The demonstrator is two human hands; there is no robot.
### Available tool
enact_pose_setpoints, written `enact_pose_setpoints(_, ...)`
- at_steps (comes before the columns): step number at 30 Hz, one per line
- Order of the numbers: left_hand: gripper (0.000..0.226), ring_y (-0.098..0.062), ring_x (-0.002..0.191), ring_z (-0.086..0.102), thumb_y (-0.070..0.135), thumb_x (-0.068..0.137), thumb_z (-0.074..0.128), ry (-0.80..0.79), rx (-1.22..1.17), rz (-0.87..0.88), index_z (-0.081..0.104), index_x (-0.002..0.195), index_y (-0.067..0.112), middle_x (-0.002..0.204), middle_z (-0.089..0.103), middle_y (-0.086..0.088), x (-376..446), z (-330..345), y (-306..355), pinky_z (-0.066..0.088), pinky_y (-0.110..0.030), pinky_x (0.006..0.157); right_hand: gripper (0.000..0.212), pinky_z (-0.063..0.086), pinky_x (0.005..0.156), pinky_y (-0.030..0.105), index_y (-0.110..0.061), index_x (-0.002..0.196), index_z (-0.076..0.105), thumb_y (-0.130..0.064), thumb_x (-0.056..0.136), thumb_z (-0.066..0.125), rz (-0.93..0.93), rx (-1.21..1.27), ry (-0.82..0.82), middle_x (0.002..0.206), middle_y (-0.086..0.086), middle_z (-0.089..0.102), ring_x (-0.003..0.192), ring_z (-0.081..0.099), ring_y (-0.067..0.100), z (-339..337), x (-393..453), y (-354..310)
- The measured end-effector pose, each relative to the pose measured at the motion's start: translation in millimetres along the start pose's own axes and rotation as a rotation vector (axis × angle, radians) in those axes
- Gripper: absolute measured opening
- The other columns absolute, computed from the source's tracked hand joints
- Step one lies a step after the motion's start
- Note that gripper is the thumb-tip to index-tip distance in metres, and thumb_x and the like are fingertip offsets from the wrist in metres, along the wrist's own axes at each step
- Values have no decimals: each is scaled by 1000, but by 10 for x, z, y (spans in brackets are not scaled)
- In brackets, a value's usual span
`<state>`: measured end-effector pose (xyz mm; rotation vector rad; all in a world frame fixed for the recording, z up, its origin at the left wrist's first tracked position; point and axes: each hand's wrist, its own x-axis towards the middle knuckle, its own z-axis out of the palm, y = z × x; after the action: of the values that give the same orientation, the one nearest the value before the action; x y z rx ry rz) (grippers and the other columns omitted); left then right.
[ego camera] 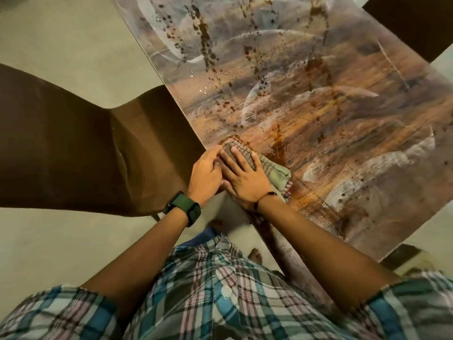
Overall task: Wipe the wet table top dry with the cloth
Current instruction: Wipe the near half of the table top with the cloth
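A folded checked greenish cloth [272, 169] lies on the near left edge of the wooden table top [318, 106]. My right hand [242, 175] presses flat on the cloth with fingers spread. My left hand [206, 170], wearing a green watch, curls over the table edge beside it, its fingertips touching the cloth's left end. Dark water drops and pale wipe streaks cover the table top, with a wet brown patch [278, 146] just beyond the cloth.
A brown chair [85, 148] stands close against the table's left edge. Another dark chair back [416, 23] sits at the far right corner. Pale floor surrounds the table, and my bare feet show below its near edge.
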<state>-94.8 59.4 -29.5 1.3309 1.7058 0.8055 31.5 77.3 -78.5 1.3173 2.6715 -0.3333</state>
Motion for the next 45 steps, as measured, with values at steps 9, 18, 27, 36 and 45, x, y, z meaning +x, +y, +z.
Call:
enact_pose_setpoints(9, 45, -17, 134, 32, -1, 93, 35, -26, 96, 8, 42, 136, 10, 144, 39, -6, 114, -144, -102, 20, -20, 107, 53, -9, 113, 56, -32, 149, -3, -45, 100, 12, 314, 123, 25, 158, -9, -11, 145, -13, 19, -139, 489, 165)
enact_pose_setpoints(18, 40, -21, 122, 42, -4, 91, 37, -14, 155, 79, 49, 128, 4, 132, 47, -11, 292, -69, -148, 24, -11, 96, 55, -17, 108, 54, -42, 145, -4, -50, 91, -3, 182, 37, 17, 157, -14, -8, 144, -13, 18, -71, 238, 377)
enact_pose_setpoints(27, 41, -20, 134, 30, 8, 96, 38, -133, 170, 218, 37, 137, 6, 145, 36, -11, 559, 134, 27, 16, -18, 107, 58, -4, 108, 64, -35, 148, 4, -54, 94, -4, 176, 107, 59, 155, -9, -2, 144, -4, 26, 55, -191, 191)
enact_pose_setpoints(36, 60, -18, 143, -3, 36, 98, 35, -392, 421, 378, 12, 146, 8, 156, 5, -8, 600, 429, -120, -3, -34, 115, 49, -13, 110, 60, -45, 143, -13, -50, 99, 8, 603, 208, -6, 153, -16, -21, 143, -20, 21, -202, 213, 879)
enact_pose_setpoints(45, 78, -15, 143, -7, 64, 83, 6, -368, 456, 455, 8, 147, 20, 157, 2, -2, 662, 615, -128, -11, -41, 114, 49, 3, 105, 63, -42, 147, -3, -50, 98, 6, 271, 24, 106, 156, -15, -4, 144, 5, 18, 250, -667, 481)
